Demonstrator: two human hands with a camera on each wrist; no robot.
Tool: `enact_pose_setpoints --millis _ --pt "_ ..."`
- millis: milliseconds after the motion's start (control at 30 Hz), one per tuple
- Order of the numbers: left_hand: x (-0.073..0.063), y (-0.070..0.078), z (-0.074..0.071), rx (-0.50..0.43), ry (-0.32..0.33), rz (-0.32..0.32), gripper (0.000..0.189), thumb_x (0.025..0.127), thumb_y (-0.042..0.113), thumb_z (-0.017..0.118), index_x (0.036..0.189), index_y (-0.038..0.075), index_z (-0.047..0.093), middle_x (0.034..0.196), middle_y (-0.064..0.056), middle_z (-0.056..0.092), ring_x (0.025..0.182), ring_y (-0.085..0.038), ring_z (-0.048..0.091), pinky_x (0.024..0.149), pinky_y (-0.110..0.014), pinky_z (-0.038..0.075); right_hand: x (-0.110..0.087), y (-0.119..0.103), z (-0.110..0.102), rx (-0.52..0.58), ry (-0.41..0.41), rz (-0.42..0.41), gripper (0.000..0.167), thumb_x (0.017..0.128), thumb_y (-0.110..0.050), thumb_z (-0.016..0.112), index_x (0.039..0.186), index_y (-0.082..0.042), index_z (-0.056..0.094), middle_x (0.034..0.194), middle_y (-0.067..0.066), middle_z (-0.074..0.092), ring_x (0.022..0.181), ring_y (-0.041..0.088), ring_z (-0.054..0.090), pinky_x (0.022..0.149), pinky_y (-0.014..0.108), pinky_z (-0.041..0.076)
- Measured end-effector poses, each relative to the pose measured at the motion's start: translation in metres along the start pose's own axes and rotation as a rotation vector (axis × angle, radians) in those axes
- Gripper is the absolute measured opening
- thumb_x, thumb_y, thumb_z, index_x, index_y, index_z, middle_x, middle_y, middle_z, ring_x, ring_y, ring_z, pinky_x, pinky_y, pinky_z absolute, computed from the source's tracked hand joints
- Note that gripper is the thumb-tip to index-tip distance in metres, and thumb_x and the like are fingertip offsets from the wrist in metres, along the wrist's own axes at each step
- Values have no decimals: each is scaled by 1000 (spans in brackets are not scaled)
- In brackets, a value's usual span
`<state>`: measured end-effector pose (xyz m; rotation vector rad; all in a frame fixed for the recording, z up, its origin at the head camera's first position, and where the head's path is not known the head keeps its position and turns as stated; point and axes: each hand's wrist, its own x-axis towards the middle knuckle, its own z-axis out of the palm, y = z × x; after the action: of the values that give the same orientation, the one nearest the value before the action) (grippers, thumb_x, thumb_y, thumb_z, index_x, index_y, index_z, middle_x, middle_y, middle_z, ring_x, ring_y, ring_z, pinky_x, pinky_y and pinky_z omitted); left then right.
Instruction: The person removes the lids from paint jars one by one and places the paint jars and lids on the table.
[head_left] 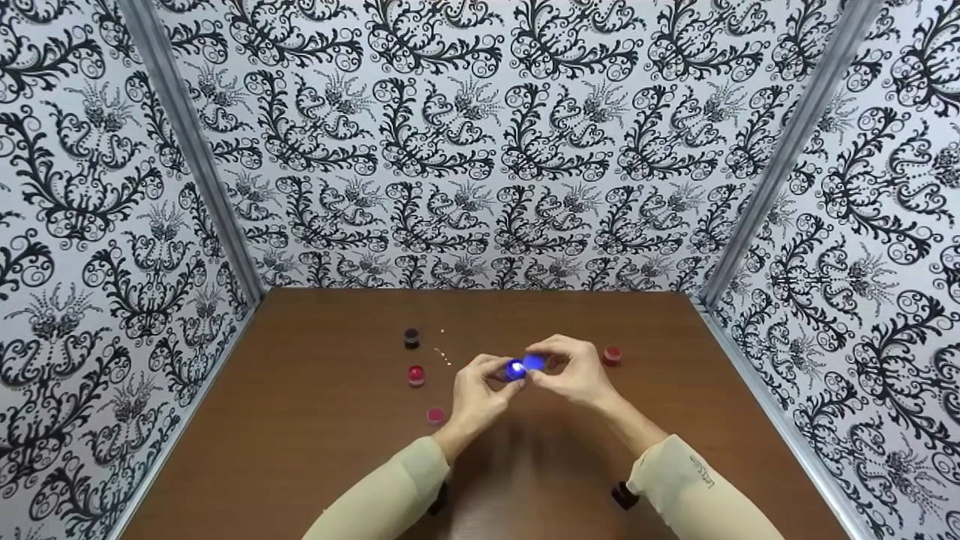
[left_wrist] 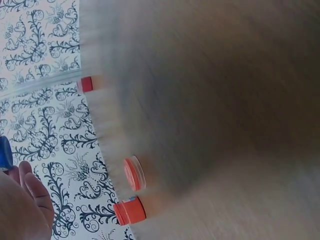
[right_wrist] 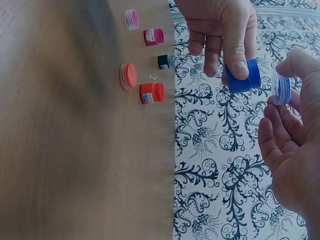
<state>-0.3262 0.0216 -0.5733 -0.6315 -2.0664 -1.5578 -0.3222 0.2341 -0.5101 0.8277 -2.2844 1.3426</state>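
My left hand (head_left: 480, 391) grips a small blue paint jar (right_wrist: 244, 76) on its side, the thumb laid along its wall. Opposite it, my right hand (head_left: 577, 371) pinches the jar's round clear-rimmed lid (right_wrist: 281, 89) by its edge. A narrow gap separates lid and jar in the right wrist view, and the jar's mouth faces the lid. Both hands are raised over the middle of the table. In the left wrist view only part of a hand (left_wrist: 25, 205) and a bit of blue (left_wrist: 5, 152) show at the lower left.
On the brown table (head_left: 315, 450) stand a dark jar (head_left: 412, 337), a pinkish-red jar (head_left: 416, 376) and a pink lid (head_left: 436, 415). An orange jar (right_wrist: 152, 93) and its lid (right_wrist: 128, 76) sit close together. Another red jar (head_left: 613, 355) lies right of my hands. Pale crumbs (head_left: 444, 355) are scattered. Patterned walls enclose the table.
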Motion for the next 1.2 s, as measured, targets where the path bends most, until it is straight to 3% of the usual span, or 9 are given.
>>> enact_pose_setpoints --millis 100,233,500,767,900,1067,1200 --pt "3 5 -1 44 -4 -73 33 85 13 97 115 4 87 102 -9 81 85 -22 81 73 -28 67 -2 2 0 -2 11 2 37 80 7 92 115 -5 87 104 15 85 85 12 74 71 41 68" --pt "6 5 0 59 -14 -127 33 86 13 98 116 4 87 104 -9 82 87 -21 81 76 -32 69 -4 4 -1 -5 17 10 37 80 9 91 113 -5 87 103 15 85 83 14 75 71 38 68" --pt "7 0 6 55 -13 -166 31 87 11 96 114 2 86 102 -13 81 88 -25 82 80 -48 70 -4 12 -4 -14 28 36 32 82 2 92 113 1 85 103 16 84 80 14 74 71 20 61" --pt "9 -7 15 97 28 -194 30 86 14 97 112 4 87 100 -11 82 87 -27 84 79 -43 70 -11 20 -1 -30 52 32 30 82 0 94 111 -1 86 101 16 84 74 29 75 67 26 63" --pt "13 -10 19 151 48 -205 29 86 16 97 112 5 87 99 -10 84 88 -28 84 80 -42 70 -19 24 3 -60 52 70 29 82 -2 95 109 -1 87 100 14 85 74 27 76 67 24 62" --pt "18 -15 23 243 63 -235 29 87 20 96 112 9 88 95 -5 85 84 -20 82 80 -36 66 -28 31 7 -109 44 125 28 81 -6 95 108 -3 87 97 8 85 79 31 77 69 24 60" --pt "21 -18 27 277 68 -263 29 86 20 96 112 9 88 89 -3 83 80 -15 75 78 -36 63 -34 34 11 -139 37 138 29 80 -8 97 106 -5 87 94 8 85 78 24 76 69 23 58"
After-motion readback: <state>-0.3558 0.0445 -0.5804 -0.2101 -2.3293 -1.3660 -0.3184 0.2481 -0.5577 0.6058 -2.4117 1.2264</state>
